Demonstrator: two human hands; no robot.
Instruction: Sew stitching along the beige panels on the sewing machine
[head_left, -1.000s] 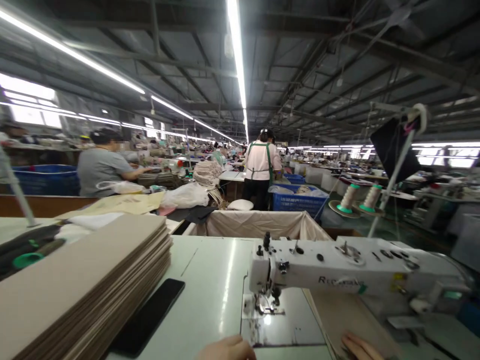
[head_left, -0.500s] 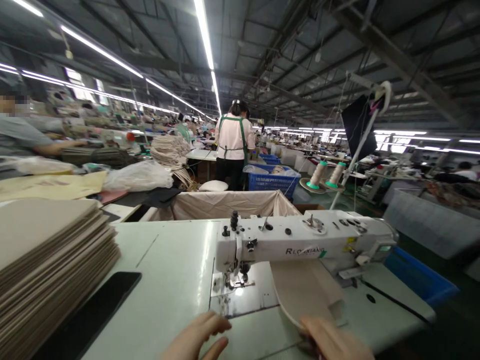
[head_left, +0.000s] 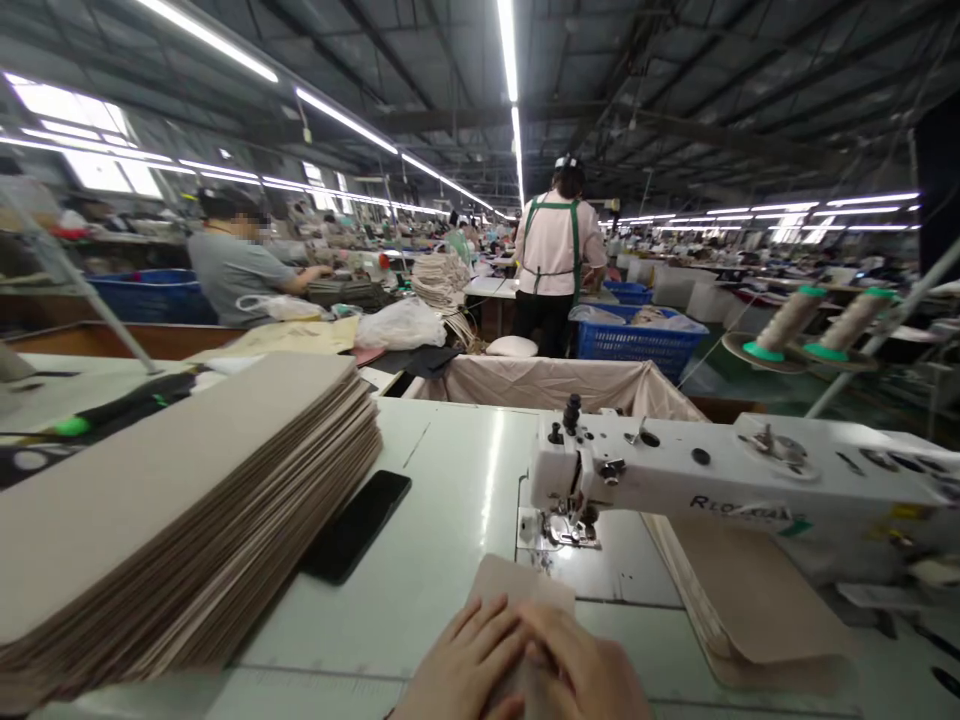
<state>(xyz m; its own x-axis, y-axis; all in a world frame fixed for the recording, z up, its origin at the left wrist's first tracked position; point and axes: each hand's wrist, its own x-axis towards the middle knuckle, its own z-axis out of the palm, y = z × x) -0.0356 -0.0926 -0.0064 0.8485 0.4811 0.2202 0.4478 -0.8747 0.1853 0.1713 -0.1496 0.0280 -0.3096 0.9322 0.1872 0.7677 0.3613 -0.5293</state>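
A small beige fabric piece point(head_left: 517, 578) lies on the pale green table just in front of the sewing machine's needle area. My left hand point(head_left: 466, 662) is closed on its left side, with the fingers laid over it. On the right side my right hand point(head_left: 581, 660) grips the same piece with bent fingers, close against the left hand. The hands cover its near part. Behind them stands the white sewing machine point(head_left: 675, 465), its presser foot point(head_left: 571, 532) beyond the piece's far edge. Several beige pieces point(head_left: 761, 595) lie in a pile under the machine arm.
To the left rises a tall stack of beige panels point(head_left: 225, 470), with a black phone point(head_left: 360, 525) beside it. Behind the table are a cloth-lined bin point(head_left: 540, 378) and a blue crate point(head_left: 637, 345). Two thread cones point(head_left: 791, 320) stand at right. Two co-workers are farther off.
The view has swung left. My hands, apart before, have come together on a beige piece in front of the needle. My right hand has left the pile under the machine arm.
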